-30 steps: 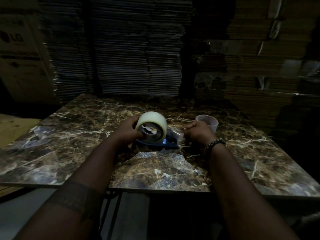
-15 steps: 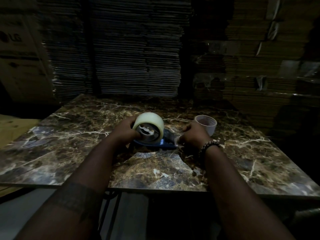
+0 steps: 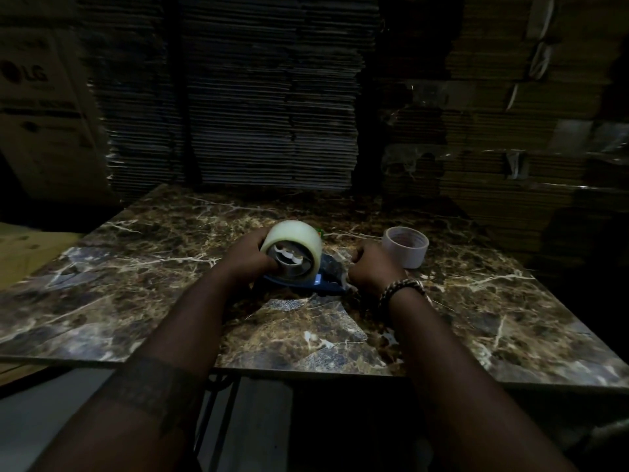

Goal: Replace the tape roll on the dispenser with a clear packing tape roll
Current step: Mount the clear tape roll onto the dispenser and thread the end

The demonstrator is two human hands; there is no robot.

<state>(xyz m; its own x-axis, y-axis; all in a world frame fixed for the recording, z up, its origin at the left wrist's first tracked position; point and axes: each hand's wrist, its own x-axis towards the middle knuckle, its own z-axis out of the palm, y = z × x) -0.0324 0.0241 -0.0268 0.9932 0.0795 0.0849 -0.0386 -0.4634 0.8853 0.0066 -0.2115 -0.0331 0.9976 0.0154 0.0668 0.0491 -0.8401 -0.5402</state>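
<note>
A pale clear packing tape roll [image 3: 296,236] sits on the hub of a blue tape dispenser [image 3: 308,283] lying on the marble table [image 3: 136,277]. My left hand [image 3: 248,258] grips the roll from its left side, thumb at the hub. My right hand [image 3: 369,269] is closed at the dispenser's right end, where the tape's loose end and the blade lie hidden under my fingers. An almost bare cardboard tape core [image 3: 405,246] stands upright just right of that hand.
Tall stacks of flattened cardboard [image 3: 272,97] rise right behind the table's far edge. A printed carton [image 3: 41,107] stands at the left. The table's near edge [image 3: 306,371] runs below my forearms, with a dark metal frame under it.
Both hands and the dispenser have shifted slightly left. The right hand has drawn in closer to the roll.
</note>
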